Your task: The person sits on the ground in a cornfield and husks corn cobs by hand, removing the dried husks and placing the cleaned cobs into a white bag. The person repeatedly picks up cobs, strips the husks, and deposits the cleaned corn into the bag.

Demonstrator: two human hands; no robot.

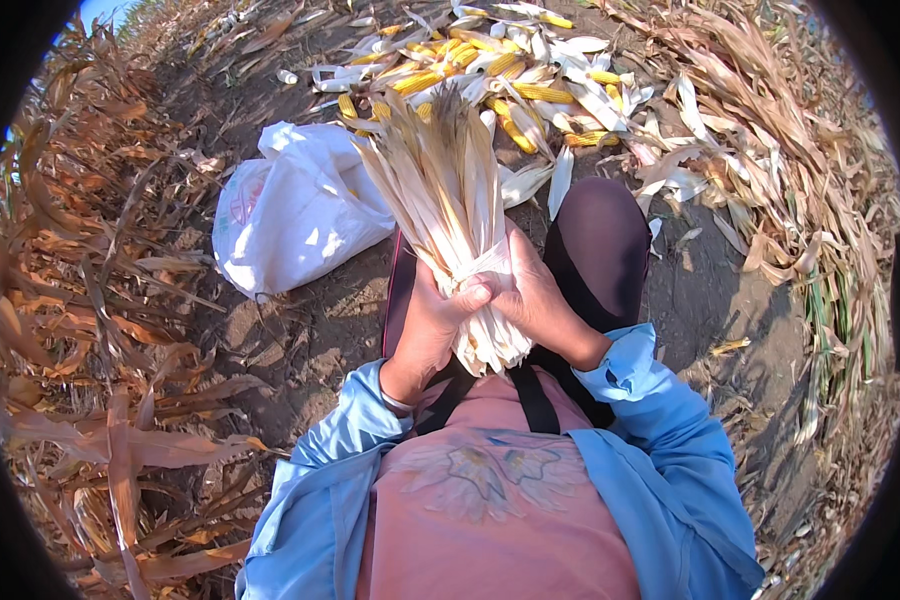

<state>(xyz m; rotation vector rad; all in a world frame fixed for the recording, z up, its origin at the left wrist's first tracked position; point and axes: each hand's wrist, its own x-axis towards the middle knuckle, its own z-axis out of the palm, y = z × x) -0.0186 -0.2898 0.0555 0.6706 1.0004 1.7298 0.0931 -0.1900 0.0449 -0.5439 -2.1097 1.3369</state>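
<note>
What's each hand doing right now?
Left hand: closed, holding the dried corn-husk bundle.
Right hand: closed, holding the same bundle from its right side.

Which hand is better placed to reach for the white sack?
Probably the left hand: the white sack lies on that side, nearer it than the right hand. Both hold the husk bundle.

filmed through a head-worn fisheye – everything's looked down on past the pink shirt, with the left hand and right hand caught pretty close, around mid-frame
</note>
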